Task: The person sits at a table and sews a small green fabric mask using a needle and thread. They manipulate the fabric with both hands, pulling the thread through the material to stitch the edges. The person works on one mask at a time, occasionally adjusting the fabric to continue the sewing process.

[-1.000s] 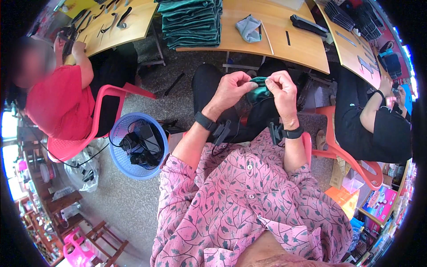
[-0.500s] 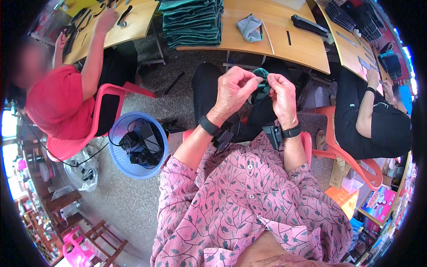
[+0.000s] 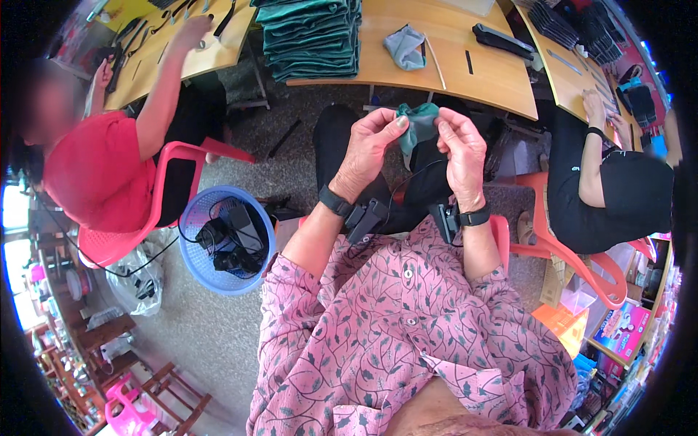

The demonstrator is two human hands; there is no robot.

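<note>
A small piece of dark green cloth (image 3: 419, 125) is stretched between my two hands, above my lap. My left hand (image 3: 372, 144) pinches its left edge between thumb and forefinger. On the other side, my right hand (image 3: 461, 150) grips the right edge with the fingertips. The cloth looks crumpled, and a paler strip hangs at its lower end. Both wrists wear black straps with small black devices. Ahead of my hands on the table lies a grey cloth piece (image 3: 406, 49) beside a thin pale stick (image 3: 435, 61).
A tall stack of folded green cloth (image 3: 309, 40) stands on the wooden table (image 3: 502, 87). On the floor at left is a blue basket (image 3: 190, 269) with black devices and cables. A person in red sits at left, another in black at right, both on plastic chairs.
The green cloth has been spread wider and lifted between my hands. My left hand has moved slightly left. The neighbours' hands have shifted at their tables.
</note>
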